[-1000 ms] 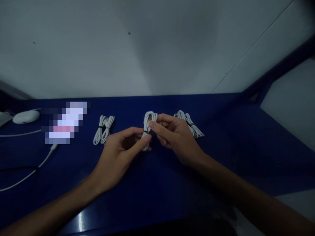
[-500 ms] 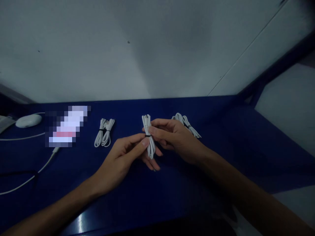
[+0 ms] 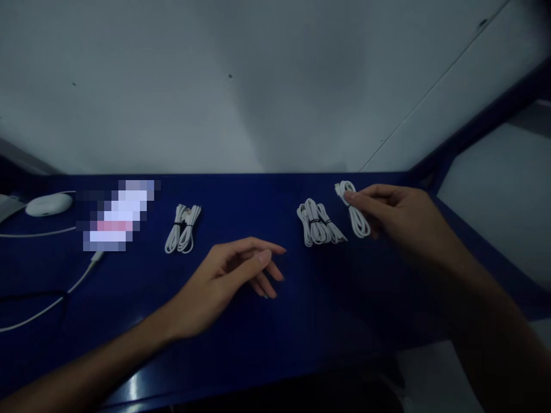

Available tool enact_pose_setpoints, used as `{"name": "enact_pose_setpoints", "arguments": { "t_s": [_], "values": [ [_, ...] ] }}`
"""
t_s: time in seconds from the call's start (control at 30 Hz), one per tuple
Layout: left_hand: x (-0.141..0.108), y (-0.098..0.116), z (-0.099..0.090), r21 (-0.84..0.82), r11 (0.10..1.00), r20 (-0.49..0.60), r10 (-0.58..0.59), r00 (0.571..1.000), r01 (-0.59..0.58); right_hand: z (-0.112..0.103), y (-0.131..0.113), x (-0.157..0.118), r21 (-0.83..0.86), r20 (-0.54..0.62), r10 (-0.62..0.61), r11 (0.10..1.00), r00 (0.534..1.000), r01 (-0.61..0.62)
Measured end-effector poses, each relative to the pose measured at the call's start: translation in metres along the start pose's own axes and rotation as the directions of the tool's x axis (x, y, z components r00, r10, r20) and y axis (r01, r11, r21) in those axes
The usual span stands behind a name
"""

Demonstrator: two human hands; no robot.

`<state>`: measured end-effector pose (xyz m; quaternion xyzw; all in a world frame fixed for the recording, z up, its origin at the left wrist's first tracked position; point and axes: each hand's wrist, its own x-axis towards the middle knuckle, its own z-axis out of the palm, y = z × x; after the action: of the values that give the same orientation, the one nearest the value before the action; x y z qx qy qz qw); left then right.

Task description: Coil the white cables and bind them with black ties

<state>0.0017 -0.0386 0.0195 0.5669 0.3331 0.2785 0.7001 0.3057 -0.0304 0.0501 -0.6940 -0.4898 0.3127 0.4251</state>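
Since half a second ago the right hand [image 3: 400,215] has carried the coiled white cable [image 3: 353,211] away from the left hand [image 3: 235,269] to the far right, just beside the tied cable pile [image 3: 317,222]. Its grip pinches the coil; the left is released, empty. Best lower it flat on the tabletop [image 3: 275,321], clear of the pile.

the coiled white cable [image 3: 355,212] in the right hand [image 3: 400,221] looks like smooth, slightly glossy plastic, as do the bundles [image 3: 317,222] beside it, each cinched by a thin dark tie. the blue table [image 3: 275,321] has a smooth painted finish, glossy where light glints at its near edge. the wall [image 3: 258,86] behind looks matt and pale.
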Motion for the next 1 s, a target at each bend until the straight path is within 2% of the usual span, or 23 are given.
{"name": "enact_pose_setpoints", "arguments": {
  "t_s": [0.1,0.23,0.53,0.73,1.0],
  "values": [
    [-0.001,0.000,0.001,0.022,1.000,0.002,0.012,1.000,-0.012,-0.003,0.014,0.006,-0.092,-0.010,0.037,0.995,0.999,-0.038],
    [-0.002,-0.001,0.001,0.060,0.998,0.007,0.009,1.000,-0.010,0.005,0.025,0.014,-0.170,0.017,0.021,0.985,1.000,-0.018],
    [-0.001,-0.005,-0.002,0.052,0.999,0.028,0.006,1.000,-0.008,0.016,0.021,0.025,-0.388,0.045,0.023,0.922,0.999,-0.004],
    [-0.003,-0.006,-0.003,0.072,0.997,0.032,-0.006,0.999,0.003,0.019,0.020,0.027,-0.413,0.077,0.090,0.909,0.993,-0.051],
    [-0.002,-0.008,-0.003,0.081,0.997,0.028,-0.011,1.000,0.009,0.019,0.021,0.024,-0.426,0.044,0.028,0.905,0.999,-0.006]
  ]
}}
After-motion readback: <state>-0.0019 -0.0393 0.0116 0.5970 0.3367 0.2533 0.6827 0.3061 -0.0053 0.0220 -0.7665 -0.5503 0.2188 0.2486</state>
